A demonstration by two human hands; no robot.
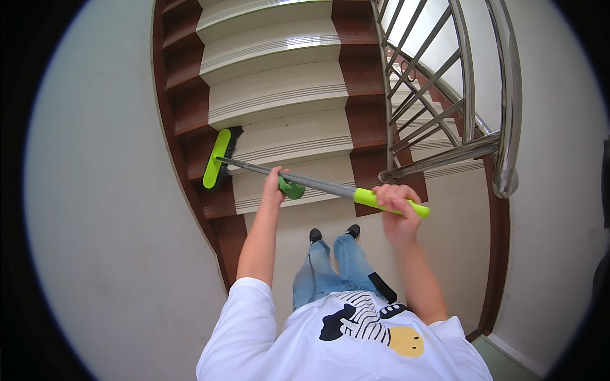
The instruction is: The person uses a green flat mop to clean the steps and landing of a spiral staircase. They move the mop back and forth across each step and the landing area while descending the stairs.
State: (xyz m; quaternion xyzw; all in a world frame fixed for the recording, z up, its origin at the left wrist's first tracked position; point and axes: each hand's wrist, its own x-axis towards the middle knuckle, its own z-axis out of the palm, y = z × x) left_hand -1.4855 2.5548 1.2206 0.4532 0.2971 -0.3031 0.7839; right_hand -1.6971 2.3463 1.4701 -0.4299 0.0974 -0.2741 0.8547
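Note:
My left hand (274,186) is closed around the grey pole (324,185) of a push broom, about midway along it. Beside those fingers is a small dark green object (291,188), of a kind I cannot tell. Higher up the pole, my right hand (398,209) grips the lime-green handle sleeve (369,197). The broom slants down to the left. Its lime-green head (217,162) with dark bristles (233,140) lies over the left end of a lower stair step, on the dark red-brown border and the edge of the cream tile.
Cream stair treads (281,95) with grooved edges rise ahead. A stainless-steel railing (443,147) stands on the right, with another flight (424,105) behind it. White walls (95,166) close in the left and right sides. My feet (316,236) stand on the tiled landing (452,247).

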